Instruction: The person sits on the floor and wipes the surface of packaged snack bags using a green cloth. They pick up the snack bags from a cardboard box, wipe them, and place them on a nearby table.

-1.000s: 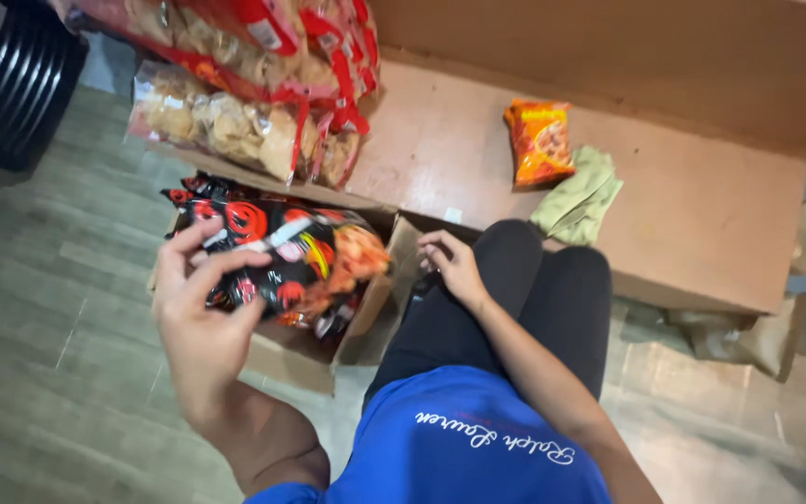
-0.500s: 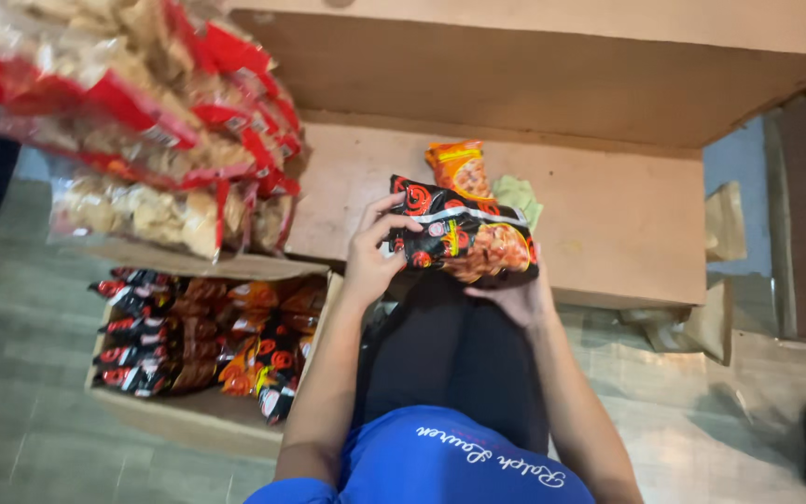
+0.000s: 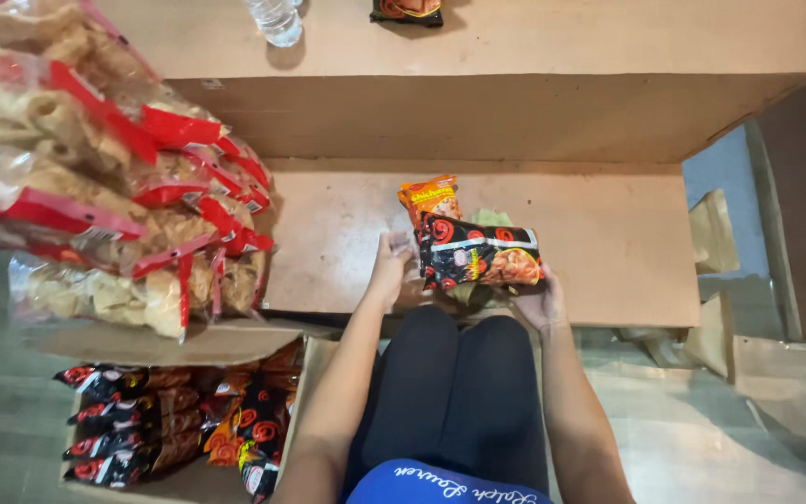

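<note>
The black packet [image 3: 479, 252] in your hands is glossy plastic film, and so is the orange packet [image 3: 429, 198] behind it. The shelf [image 3: 627, 233] looks like matt, smooth wood board. The cloth [image 3: 492, 217] near its front edge is soft and matt. The bags [image 3: 95, 187] at the left are clear shiny plastic. The box [image 3: 314, 359] is rough matt cardboard.

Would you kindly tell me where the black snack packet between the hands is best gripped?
Probably at its two short ends, one from each side. The black packet lies lengthwise across, above the lower shelf; the left hand is at its left end, the right hand under its right end.
</note>
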